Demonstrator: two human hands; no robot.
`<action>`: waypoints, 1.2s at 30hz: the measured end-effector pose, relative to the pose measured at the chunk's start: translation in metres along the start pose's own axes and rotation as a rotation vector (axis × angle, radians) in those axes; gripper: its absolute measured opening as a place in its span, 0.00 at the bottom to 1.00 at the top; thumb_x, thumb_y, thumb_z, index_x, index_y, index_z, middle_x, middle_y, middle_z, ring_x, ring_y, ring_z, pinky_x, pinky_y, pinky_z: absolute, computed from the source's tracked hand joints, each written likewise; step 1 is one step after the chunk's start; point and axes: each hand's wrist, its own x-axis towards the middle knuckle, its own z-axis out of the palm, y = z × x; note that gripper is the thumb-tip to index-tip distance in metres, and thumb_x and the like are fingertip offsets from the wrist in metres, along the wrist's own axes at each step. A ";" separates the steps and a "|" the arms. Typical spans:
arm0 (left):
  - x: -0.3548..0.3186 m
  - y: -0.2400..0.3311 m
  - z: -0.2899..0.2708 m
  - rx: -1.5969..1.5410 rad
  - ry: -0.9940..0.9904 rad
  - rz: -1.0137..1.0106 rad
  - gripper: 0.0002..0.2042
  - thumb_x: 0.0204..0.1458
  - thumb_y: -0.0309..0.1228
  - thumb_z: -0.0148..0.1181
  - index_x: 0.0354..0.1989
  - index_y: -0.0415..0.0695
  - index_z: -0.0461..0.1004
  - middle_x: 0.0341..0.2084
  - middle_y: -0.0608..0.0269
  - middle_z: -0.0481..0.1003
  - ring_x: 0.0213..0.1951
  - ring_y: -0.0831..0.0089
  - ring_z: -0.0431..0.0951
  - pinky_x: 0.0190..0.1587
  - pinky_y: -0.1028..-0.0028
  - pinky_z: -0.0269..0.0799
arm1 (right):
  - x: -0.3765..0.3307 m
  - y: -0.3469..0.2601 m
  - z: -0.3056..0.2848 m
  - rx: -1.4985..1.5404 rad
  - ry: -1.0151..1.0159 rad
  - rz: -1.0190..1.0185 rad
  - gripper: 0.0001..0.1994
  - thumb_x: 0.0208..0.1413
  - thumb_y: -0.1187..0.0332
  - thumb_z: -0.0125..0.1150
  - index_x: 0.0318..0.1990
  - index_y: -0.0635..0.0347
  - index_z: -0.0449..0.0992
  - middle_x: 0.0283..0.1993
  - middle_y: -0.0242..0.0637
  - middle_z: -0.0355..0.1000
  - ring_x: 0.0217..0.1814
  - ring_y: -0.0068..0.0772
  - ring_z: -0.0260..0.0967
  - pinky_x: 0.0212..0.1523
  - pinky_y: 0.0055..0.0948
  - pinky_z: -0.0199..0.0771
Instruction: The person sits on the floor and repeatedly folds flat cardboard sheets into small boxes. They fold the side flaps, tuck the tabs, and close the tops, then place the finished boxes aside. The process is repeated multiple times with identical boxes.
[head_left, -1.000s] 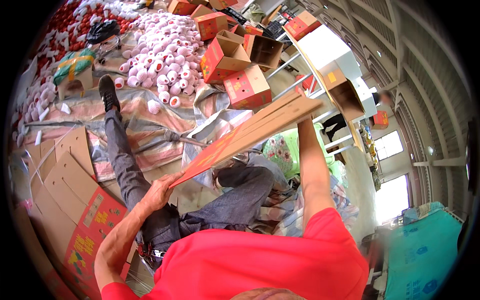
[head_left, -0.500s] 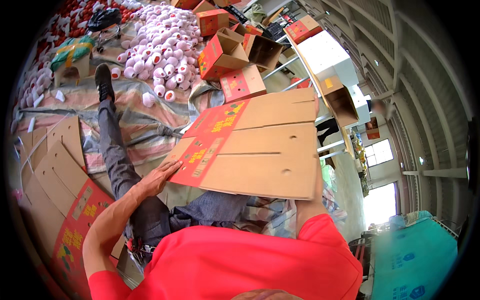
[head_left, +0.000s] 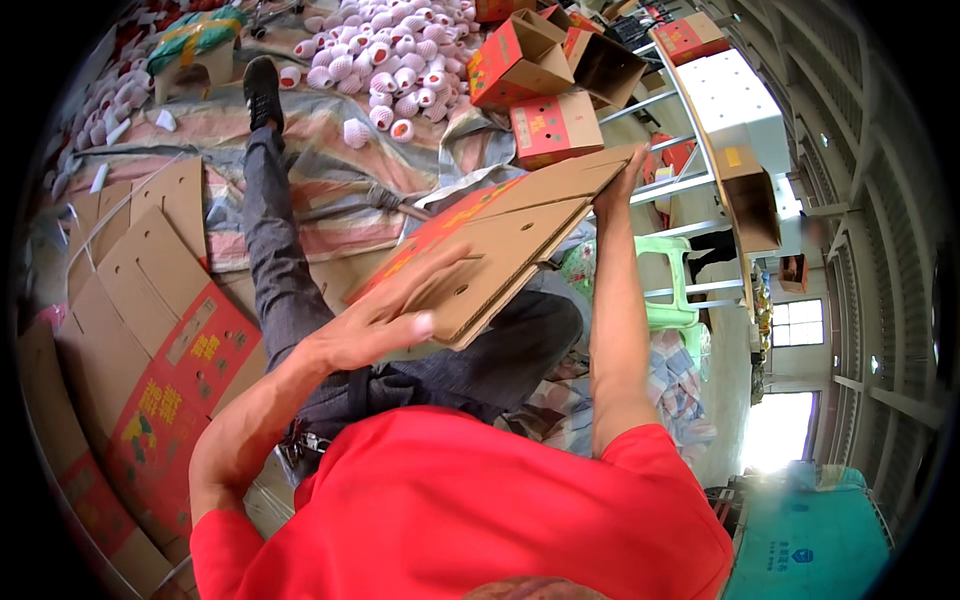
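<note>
A flattened cardboard carton (head_left: 530,235), brown with a red printed band, is held tilted over my lap, its layered cut edge facing me. My right hand (head_left: 620,190) grips its far right edge, fingers partly hidden behind the board. Over the near left corner lies my left hand (head_left: 385,310), fingers stretched out and thumb apart, a little blurred; whether the palm presses on the board I cannot tell. Part of the red band (head_left: 450,225) shows beyond my left fingers.
A stack of flat cartons (head_left: 150,330) lies at my left. Beyond my outstretched leg (head_left: 275,240), fruits in pink foam nets (head_left: 400,60) are heaped on a striped sheet (head_left: 320,150). Opened boxes (head_left: 515,60), a green stool (head_left: 660,280) and a metal-legged table (head_left: 700,120) stand to the right.
The carton has swung from facing me broadly to a steep tilt, its right side raised by my right hand. My left hand has moved from its left edge to the near corner, fingers now spread.
</note>
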 end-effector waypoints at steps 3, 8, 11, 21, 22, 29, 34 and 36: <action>0.017 0.041 0.020 0.012 0.075 -0.166 0.41 0.62 0.48 0.68 0.77 0.43 0.56 0.73 0.50 0.60 0.73 0.58 0.62 0.73 0.61 0.59 | 0.003 -0.001 0.016 0.044 -0.034 0.021 0.52 0.65 0.22 0.33 0.73 0.66 0.62 0.71 0.46 0.66 0.72 0.44 0.65 0.72 0.41 0.65; 0.039 0.043 0.027 0.196 0.038 -0.266 0.33 0.63 0.44 0.66 0.73 0.42 0.65 0.66 0.52 0.68 0.65 0.61 0.71 0.67 0.63 0.67 | 0.013 0.006 -0.005 0.082 -0.046 0.099 0.50 0.67 0.24 0.32 0.73 0.65 0.63 0.72 0.45 0.66 0.71 0.45 0.67 0.71 0.42 0.66; 0.039 0.045 0.023 0.200 0.077 -0.301 0.31 0.64 0.43 0.64 0.71 0.41 0.66 0.63 0.51 0.71 0.62 0.61 0.74 0.66 0.64 0.68 | 0.003 0.001 0.006 0.119 -0.043 0.126 0.47 0.69 0.26 0.32 0.73 0.62 0.64 0.71 0.43 0.68 0.71 0.44 0.67 0.71 0.41 0.66; 0.047 0.099 0.013 0.539 0.052 -0.149 0.25 0.59 0.27 0.51 0.66 0.33 0.68 0.49 0.37 0.78 0.52 0.49 0.81 0.58 0.58 0.76 | 0.015 0.016 -0.029 0.193 -0.062 0.054 0.44 0.65 0.24 0.41 0.66 0.57 0.66 0.59 0.37 0.70 0.61 0.39 0.69 0.66 0.41 0.70; 0.047 0.103 0.013 0.597 0.050 -0.142 0.26 0.58 0.26 0.50 0.66 0.32 0.67 0.48 0.36 0.79 0.51 0.47 0.82 0.57 0.57 0.76 | 0.009 0.020 -0.010 0.150 -0.021 -0.032 0.44 0.65 0.24 0.42 0.65 0.58 0.68 0.64 0.37 0.70 0.65 0.40 0.68 0.69 0.41 0.68; 0.061 0.115 -0.004 0.668 -0.182 0.109 0.26 0.52 0.24 0.50 0.63 0.38 0.71 0.60 0.40 0.74 0.66 0.41 0.70 0.69 0.52 0.66 | 0.015 -0.015 0.005 0.053 -0.095 -0.013 0.20 0.71 0.52 0.49 0.52 0.57 0.77 0.46 0.33 0.80 0.44 0.29 0.80 0.44 0.32 0.82; 0.099 0.094 -0.047 0.993 -0.243 0.524 0.10 0.54 0.35 0.55 0.33 0.40 0.73 0.62 0.50 0.73 0.75 0.47 0.59 0.76 0.42 0.49 | 0.008 0.003 -0.021 -0.414 0.233 -0.581 0.13 0.65 0.65 0.50 0.47 0.65 0.75 0.38 0.36 0.75 0.44 0.39 0.74 0.53 0.42 0.73; 0.107 0.101 -0.050 1.038 -0.312 0.573 0.12 0.55 0.37 0.56 0.31 0.40 0.72 0.54 0.50 0.76 0.73 0.47 0.62 0.75 0.42 0.51 | 0.003 0.006 -0.031 -0.735 0.403 -0.963 0.11 0.63 0.70 0.49 0.43 0.66 0.76 0.35 0.37 0.74 0.45 0.43 0.72 0.57 0.45 0.69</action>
